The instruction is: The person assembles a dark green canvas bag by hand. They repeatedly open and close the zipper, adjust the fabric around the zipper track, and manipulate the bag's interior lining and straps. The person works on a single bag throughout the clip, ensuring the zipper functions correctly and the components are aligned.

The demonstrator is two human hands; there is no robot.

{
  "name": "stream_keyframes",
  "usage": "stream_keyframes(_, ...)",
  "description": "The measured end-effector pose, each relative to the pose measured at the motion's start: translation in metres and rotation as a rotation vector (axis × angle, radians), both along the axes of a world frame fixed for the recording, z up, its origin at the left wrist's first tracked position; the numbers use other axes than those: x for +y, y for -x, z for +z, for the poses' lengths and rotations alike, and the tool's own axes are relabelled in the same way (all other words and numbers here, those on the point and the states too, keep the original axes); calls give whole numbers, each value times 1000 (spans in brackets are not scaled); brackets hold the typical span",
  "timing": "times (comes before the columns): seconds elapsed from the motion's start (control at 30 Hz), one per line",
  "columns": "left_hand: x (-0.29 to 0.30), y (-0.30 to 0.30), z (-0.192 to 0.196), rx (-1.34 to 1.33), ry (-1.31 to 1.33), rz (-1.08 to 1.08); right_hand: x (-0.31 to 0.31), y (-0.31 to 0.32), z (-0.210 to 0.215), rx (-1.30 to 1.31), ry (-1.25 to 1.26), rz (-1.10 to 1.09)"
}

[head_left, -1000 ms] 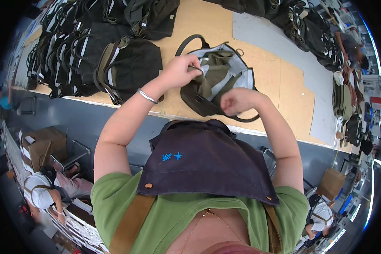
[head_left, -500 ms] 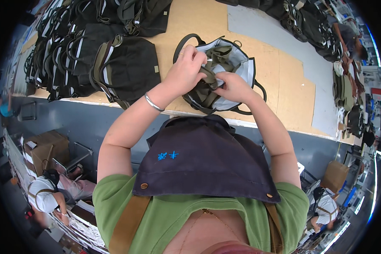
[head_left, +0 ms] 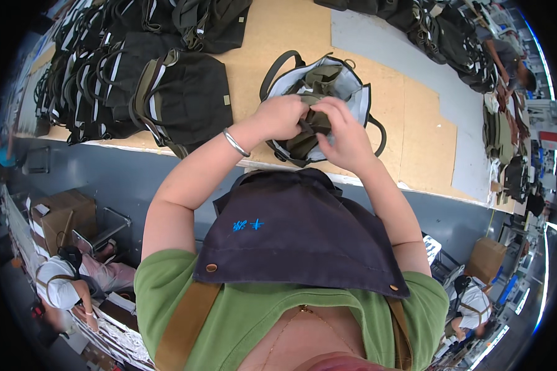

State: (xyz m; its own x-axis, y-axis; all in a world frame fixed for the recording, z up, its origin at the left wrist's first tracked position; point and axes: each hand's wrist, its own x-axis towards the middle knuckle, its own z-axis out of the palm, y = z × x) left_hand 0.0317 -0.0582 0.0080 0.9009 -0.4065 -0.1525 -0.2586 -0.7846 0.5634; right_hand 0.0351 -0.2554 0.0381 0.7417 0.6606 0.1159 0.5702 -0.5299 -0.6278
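Note:
An open bag [head_left: 277,79] stands on the table before me, dark outside, with a pale grey inner face and olive fabric [head_left: 325,79] bunched inside. Over its near left part, my left hand [head_left: 281,117] is closed on a fold of the olive fabric; its fingertips are partly hidden. My right hand [head_left: 348,135] reaches in over the right rim, thumb spread away from the fingers, fingertips close to a dark strip [head_left: 315,125] by the left fingers. Whether they touch it I cannot tell. One loop handle [head_left: 278,67] rises at the left, another [head_left: 382,135] lies at the right.
To the left, dark bags [head_left: 195,93] with olive straps lie in overlapping rows on the table [head_left: 424,139]. More bags [head_left: 439,37] line the far right. A cardboard box [head_left: 71,216] stands behind me at left. Other people sit at work at the lower left and lower right.
My left hand has come down and right, deeper over the bag opening. My right hand's thumb and fingers have parted from their pinch on the fabric. The left handle now stands free of my hand.

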Motion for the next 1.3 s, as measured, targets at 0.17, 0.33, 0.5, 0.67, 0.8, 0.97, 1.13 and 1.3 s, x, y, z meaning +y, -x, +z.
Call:
stream_keyframes(0.17,19,-7,-23,-264,413,-170,-7,-16,-19,214,81,59)
stream_keyframes(0.33,23,-10,-9,186,351,-11,-7,-20,-27,22,4,24)
stream_keyframes(0.5,11,-1,-11,127,-125,17,3,-18,-12,490,32,-91)
stream_keyframes(0.67,9,5,1,162,-274,46,-17,-21,-28,682,-240,-141)
stream_keyframes(0.8,28,-5,-17,111,379,-122,-15,-33,-25,755,-236,-159)
stream_keyframes(0.97,22,10,-6,-25,318,-138,-9,-36,-16,647,-108,-7)
stream_keyframes(1.13,23,13,-5,-107,339,-134,-11,-50,-18,316,107,260)
stream_keyframes(1.3,27,13,-13,66,408,63,-2,-45,-21,388,108,253)
